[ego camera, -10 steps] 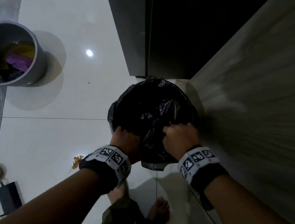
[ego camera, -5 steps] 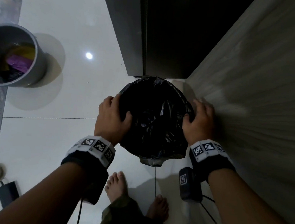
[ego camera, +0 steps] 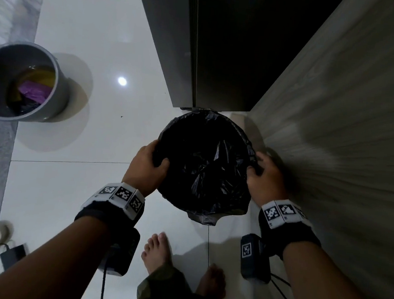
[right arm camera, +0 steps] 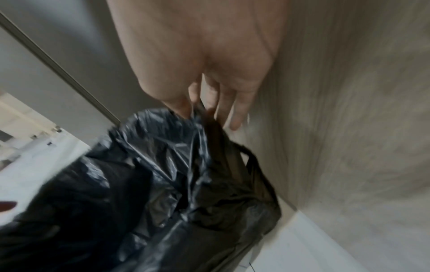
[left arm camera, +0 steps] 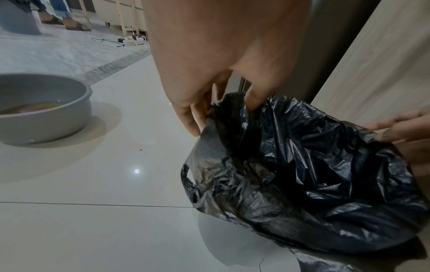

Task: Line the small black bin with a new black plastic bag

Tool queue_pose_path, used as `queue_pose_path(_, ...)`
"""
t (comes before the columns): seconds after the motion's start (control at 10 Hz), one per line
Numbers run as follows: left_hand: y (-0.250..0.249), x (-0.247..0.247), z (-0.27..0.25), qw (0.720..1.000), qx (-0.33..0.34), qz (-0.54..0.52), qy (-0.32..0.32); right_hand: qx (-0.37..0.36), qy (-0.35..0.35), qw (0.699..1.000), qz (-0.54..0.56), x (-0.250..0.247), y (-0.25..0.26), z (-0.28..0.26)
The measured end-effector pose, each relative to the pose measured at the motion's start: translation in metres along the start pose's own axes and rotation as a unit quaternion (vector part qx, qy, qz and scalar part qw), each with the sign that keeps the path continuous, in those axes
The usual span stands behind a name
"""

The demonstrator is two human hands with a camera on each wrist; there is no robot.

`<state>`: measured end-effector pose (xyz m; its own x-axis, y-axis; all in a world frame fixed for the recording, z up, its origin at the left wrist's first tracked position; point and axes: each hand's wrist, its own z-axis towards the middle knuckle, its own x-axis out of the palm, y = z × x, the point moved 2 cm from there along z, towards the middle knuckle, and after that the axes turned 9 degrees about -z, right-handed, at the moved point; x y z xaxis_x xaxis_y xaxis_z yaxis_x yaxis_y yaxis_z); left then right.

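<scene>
Your left hand [ego camera: 147,166] and right hand [ego camera: 263,179] have shifted to opposite rims, both grips pinching the black bag [ego camera: 204,164]; folding over remains.

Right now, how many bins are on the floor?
2: a grey bin at far left with rubbish inside, and the black bin by the wall, under the bag both hands hold.

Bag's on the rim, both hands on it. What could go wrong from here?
1. The black bag sits bunched inside the small black bin; it may slip in once released.
2. The right hand works tight against the wood panel, so that side may stay untucked.
3. The left hand pinches thin film; it could tear.
</scene>
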<state>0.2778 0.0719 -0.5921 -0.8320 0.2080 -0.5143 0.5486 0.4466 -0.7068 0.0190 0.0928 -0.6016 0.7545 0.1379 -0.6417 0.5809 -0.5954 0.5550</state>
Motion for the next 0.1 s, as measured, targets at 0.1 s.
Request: queue_pose_path(0.1,-0.0052,-0.0225,-0.0347,1.000,0.011,-0.004,-0.019,0.021,-0.001,1.000,-0.012,-0.0195,-0.0001,-0.0366)
